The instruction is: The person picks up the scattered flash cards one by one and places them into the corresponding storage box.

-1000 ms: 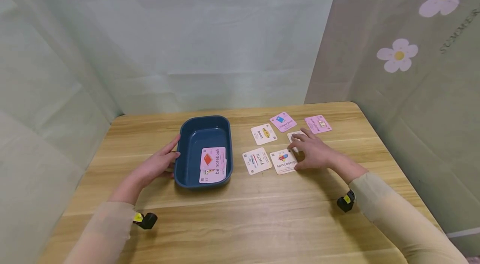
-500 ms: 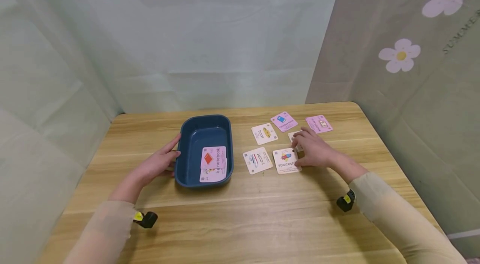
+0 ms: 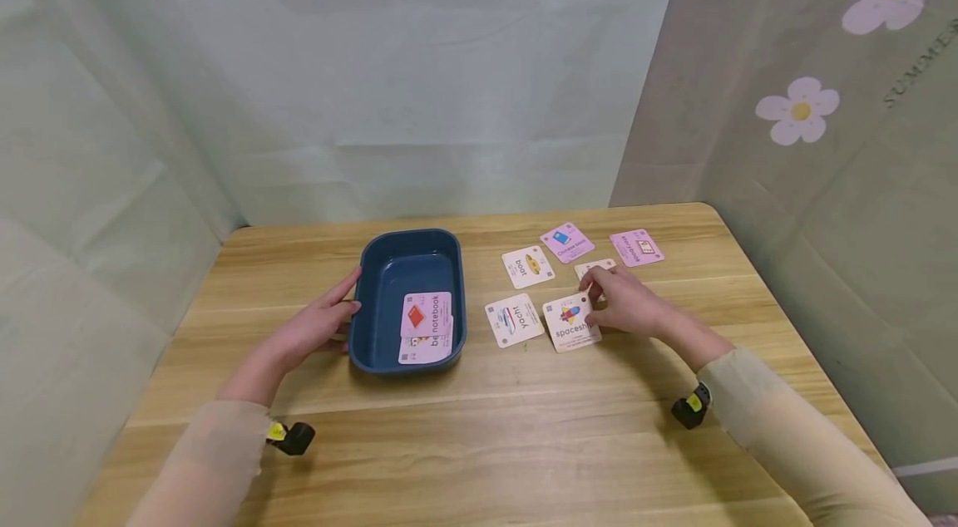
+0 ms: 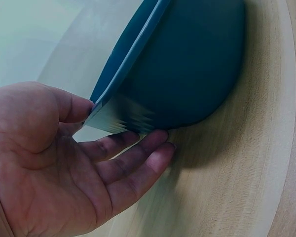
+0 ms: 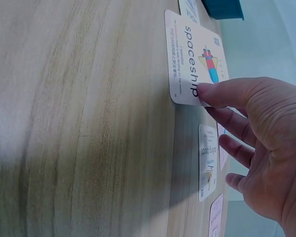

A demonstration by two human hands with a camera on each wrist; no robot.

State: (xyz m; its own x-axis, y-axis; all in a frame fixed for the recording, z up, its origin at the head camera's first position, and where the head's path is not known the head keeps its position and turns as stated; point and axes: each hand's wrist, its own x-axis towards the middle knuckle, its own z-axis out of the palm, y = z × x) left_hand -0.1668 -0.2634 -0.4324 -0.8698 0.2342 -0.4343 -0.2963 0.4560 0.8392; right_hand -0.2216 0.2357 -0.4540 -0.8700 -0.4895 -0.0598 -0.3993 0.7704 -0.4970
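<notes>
My right hand (image 3: pixel 624 302) pinches the white spaceship card (image 3: pixel 570 321) at its right side, thumb over the face. In the right wrist view the spaceship card (image 5: pixel 195 61) is tilted up off the table, its near edge raised above the wood. My left hand (image 3: pixel 314 330) rests against the left side of a blue tub (image 3: pixel 358 344), and in the left wrist view the thumb meets the rim while the other fingertips touch the wall of the tub (image 4: pixel 187 64). Inside the tub lie a pink notebook card (image 3: pixel 425 314) and another card partly beneath it.
Around the right hand lie a yacht card (image 3: pixel 513 320), a boat card (image 3: pixel 527 267), a Chinese book card (image 3: pixel 566 243) and a storybook card (image 3: pixel 636 247). A sailing boat card (image 5: pixel 207 158) is half hidden behind the hand. Fabric walls stand behind the wooden table (image 3: pixel 479 452).
The right hand's fingers have closed on the spaceship card, which has shifted slightly and lifted from the table. The left hand and the tub have stayed in place.
</notes>
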